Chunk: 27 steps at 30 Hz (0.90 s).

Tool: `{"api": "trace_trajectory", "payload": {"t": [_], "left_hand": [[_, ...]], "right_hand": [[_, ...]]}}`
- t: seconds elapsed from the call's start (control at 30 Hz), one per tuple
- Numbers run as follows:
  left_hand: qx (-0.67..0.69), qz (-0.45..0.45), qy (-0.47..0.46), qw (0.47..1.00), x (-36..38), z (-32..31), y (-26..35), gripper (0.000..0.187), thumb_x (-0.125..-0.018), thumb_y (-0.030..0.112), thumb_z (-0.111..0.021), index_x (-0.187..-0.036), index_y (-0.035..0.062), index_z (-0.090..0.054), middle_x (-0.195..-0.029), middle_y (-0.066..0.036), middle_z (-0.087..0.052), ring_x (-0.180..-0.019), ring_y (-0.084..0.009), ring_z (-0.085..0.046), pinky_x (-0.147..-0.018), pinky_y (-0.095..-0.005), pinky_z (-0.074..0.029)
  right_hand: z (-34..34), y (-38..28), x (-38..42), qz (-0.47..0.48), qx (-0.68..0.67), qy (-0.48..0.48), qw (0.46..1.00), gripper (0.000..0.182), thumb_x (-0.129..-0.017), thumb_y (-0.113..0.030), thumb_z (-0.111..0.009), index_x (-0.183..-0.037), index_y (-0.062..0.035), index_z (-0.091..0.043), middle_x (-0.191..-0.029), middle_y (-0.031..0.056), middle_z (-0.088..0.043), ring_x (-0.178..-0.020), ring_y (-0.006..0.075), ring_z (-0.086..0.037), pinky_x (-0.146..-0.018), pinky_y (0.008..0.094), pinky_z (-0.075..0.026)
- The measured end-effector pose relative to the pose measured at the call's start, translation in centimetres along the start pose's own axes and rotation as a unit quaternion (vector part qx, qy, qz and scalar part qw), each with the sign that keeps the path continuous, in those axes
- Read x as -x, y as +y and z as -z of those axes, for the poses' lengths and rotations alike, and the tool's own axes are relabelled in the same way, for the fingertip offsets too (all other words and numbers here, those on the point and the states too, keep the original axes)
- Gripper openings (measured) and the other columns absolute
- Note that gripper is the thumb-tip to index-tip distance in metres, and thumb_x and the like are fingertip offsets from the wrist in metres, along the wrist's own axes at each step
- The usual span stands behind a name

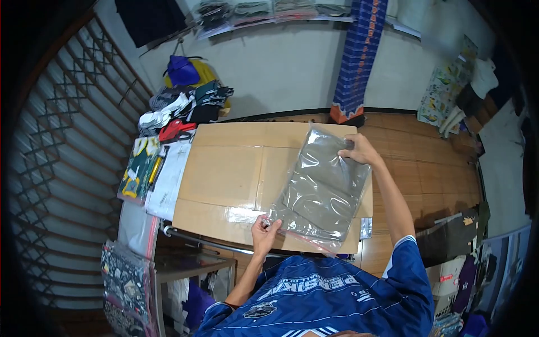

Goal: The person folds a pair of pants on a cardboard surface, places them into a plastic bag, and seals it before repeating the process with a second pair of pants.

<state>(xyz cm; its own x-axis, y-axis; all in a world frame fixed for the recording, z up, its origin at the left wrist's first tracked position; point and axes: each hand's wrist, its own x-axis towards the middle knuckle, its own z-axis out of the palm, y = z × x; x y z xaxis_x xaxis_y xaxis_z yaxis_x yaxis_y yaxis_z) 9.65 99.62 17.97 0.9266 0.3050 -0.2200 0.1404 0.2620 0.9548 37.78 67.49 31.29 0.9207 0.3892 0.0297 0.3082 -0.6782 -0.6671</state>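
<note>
The clear, glossy plastic bag of folded olive-grey cloth (323, 188) stretches away rightward from the left hand (265, 235), which pinches its near-left corner. Its long axis leans right going away; the right hand (362, 151) pinches the far-right part.

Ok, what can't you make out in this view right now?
All in the head view:
- Plastic bag: its underside, turned away; contents' full shape, glare and folds.
- Cardboard beneath it: covered by the bag.
- Left hand, right hand: undersides, facing away.
- Blue column: top, cut off by the edge.
</note>
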Motion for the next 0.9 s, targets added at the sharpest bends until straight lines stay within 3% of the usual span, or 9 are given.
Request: {"api": "trace_trajectory", "payload": {"t": [0.07,0.1,0.23,0.33,0.37,0.57,0.7,0.8,0.9], "left_hand": [[0.014,-0.014,0.012,1.0,0.3,0.5,-1.4,0.036,-0.091,0.003,-0.078,-0.119,0.001,-0.056,-0.098,-0.009,-0.07,-0.081,-0.0149,-0.07,-0.067,-0.0275,-0.06],[-0.011,-0.012,-0.005,1.0,0.6,1.0,-1.1,0.049,-0.091,0.001,-0.077,-0.131,0.0009,-0.049,-0.106,-0.013,-0.07,-0.086,-0.0176,-0.071,-0.072,-0.0291,-0.061],[-0.078,-0.011,-0.045,0.996,2.3,1.7,1.5,0.078,-0.087,0.0,-0.081,-0.152,0.0041,-0.038,-0.115,-0.016,-0.068,-0.095,-0.0192,-0.072,-0.079,-0.0296,-0.061],[-0.115,-0.005,-0.116,0.987,2.7,2.8,2.7,0.085,-0.084,0.003,-0.085,-0.155,0.0059,-0.038,-0.111,-0.016,-0.067,-0.095,-0.0161,-0.07,-0.078,-0.0281,-0.059],[-0.152,0.035,-0.138,0.978,2.4,3.5,2.8,0.083,-0.082,0.004,-0.087,-0.153,0.0062,-0.045,-0.103,-0.011,-0.069,-0.092,-0.0138,-0.071,-0.079,-0.027,-0.059],[-0.25,-0.057,-0.17,0.952,-0.2,4.0,2.1,0.051,-0.083,0.006,-0.087,-0.129,0.0002,-0.066,-0.094,-0.007,-0.071,-0.081,-0.0095,-0.067,-0.069,-0.0241,-0.057],[-0.26,-0.054,-0.173,0.948,-1.9,4.3,0.5,0.038,-0.087,0.004,-0.083,-0.119,-0.003,-0.064,-0.09,-0.011,-0.073,-0.077,-0.0128,-0.071,-0.063,-0.0236,-0.057],[-0.228,-0.06,-0.138,0.962,-2.1,3.2,0.1,0.033,-0.086,0.011,-0.086,-0.108,-0.003,-0.066,-0.085,-0.009,-0.071,-0.069,-0.0101,-0.067,-0.057,-0.0232,-0.055],[-0.195,-0.04,-0.135,0.971,-1.8,1.9,1.8,0.031,-0.089,0.012,-0.083,-0.106,-0.0032,-0.062,-0.085,-0.01,-0.073,-0.068,-0.0121,-0.07,-0.053,-0.0245,-0.055]], "right_hand": [[-3.7,1.7,-2.4,0.029,0.032,0.031,0.999,0.043,-0.075,-0.019,-0.089,-0.108,0.0039,-0.074,-0.101,0.0215,-0.075,-0.097,0.0316,-0.071,-0.089,0.0398,-0.054],[-4.8,1.5,-2.8,0.02,0.048,0.032,0.998,0.046,-0.079,-0.018,-0.086,-0.117,0.0031,-0.07,-0.115,0.023,-0.072,-0.111,0.0376,-0.068,-0.096,0.042,-0.052],[-7.7,0.3,-1.8,-0.001,0.07,0.105,0.992,0.052,-0.083,-0.015,-0.081,-0.129,0.0012,-0.063,-0.126,0.0234,-0.067,-0.12,0.0395,-0.063,-0.101,0.0437,-0.05],[-8.1,-1.7,1.6,0.011,0.047,0.151,0.987,0.051,-0.085,-0.013,-0.079,-0.131,0.0004,-0.061,-0.128,0.0238,-0.065,-0.122,0.0418,-0.061,-0.103,0.046,-0.049],[-8.3,-2.3,3.0,0.014,0.019,0.167,0.986,0.049,-0.085,-0.013,-0.078,-0.129,0.0005,-0.062,-0.127,0.0237,-0.065,-0.121,0.0429,-0.061,-0.102,0.0472,-0.049],[-10.4,-6.9,13.3,-0.005,-0.074,0.199,0.977,0.041,-0.086,-0.012,-0.076,-0.124,0.0014,-0.065,-0.119,0.0242,-0.068,-0.112,0.0428,-0.066,-0.095,0.0464,-0.053],[-13.4,-10.4,19.9,-0.08,-0.143,0.198,0.966,0.028,-0.087,-0.012,-0.077,-0.112,0.0006,-0.071,-0.103,0.0222,-0.073,-0.094,0.0357,-0.074,-0.082,0.0407,-0.058],[-16.6,-12.7,23.6,-0.103,-0.203,0.148,0.962,0.019,-0.089,-0.015,-0.076,-0.101,-0.0003,-0.075,-0.091,0.0188,-0.075,-0.081,0.0291,-0.076,-0.073,0.0373,-0.058],[-18.9,-15.4,25.5,-0.067,-0.2,0.048,0.976,0.017,-0.09,-0.016,-0.074,-0.095,-0.0005,-0.077,-0.087,0.0171,-0.076,-0.078,0.0303,-0.075,-0.073,0.037,-0.059]]}}
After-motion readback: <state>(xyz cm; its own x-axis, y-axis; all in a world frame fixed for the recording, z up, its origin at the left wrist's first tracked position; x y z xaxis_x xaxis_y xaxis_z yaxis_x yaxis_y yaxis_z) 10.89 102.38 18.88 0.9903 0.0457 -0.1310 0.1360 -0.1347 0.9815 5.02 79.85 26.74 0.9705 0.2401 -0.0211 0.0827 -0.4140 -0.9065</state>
